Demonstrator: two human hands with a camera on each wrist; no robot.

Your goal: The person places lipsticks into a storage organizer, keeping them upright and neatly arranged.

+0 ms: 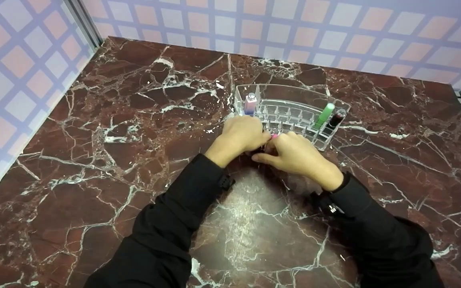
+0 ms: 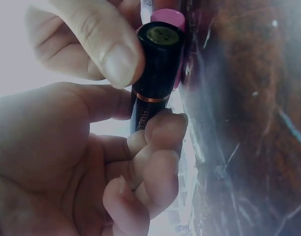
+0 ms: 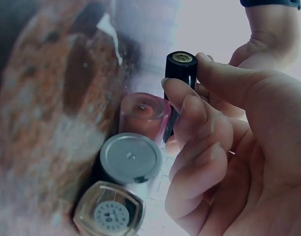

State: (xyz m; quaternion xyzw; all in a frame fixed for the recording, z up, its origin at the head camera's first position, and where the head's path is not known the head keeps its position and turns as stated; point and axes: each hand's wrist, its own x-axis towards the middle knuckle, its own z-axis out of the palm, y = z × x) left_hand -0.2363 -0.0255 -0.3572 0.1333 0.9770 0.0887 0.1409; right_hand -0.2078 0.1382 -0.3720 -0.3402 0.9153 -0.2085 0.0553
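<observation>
Between both hands: black tube (image 2: 154, 81), by the rack (image 1: 294, 96)
Left hand (image 1: 244, 134): pinching its lower part
Right hand (image 1: 296, 154): pinching the cap (image 3: 180, 71)
Pink bottle (image 3: 143, 118): may tip if a grip slips

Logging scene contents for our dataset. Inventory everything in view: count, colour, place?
table: 1, red-brown marbled, under everything
walls: 3, lavender with pink-white squares, around table
metal posts: 2, grey, wall corners
organizer: 1, clear, on table
bottle: 1, pink and blue, organizer's left end
green tube: 1, green, organizer's right end
dark tube: 1, near-black, right of green tube
black tube: 1, black with copper band, left wrist view
pink item: 1, pink, beside black tube
silver cap: 1, grey, below pink item, right wrist view
square-ended item: 1, gold-toned, below silver cap; cross-view repeats possible
sleeves: 2, black, on forearms
wrist gear: 2, black, at cuffs
left hand: 1, bare, pinching black tube
right hand: 1, bare, pinching black tube
</observation>
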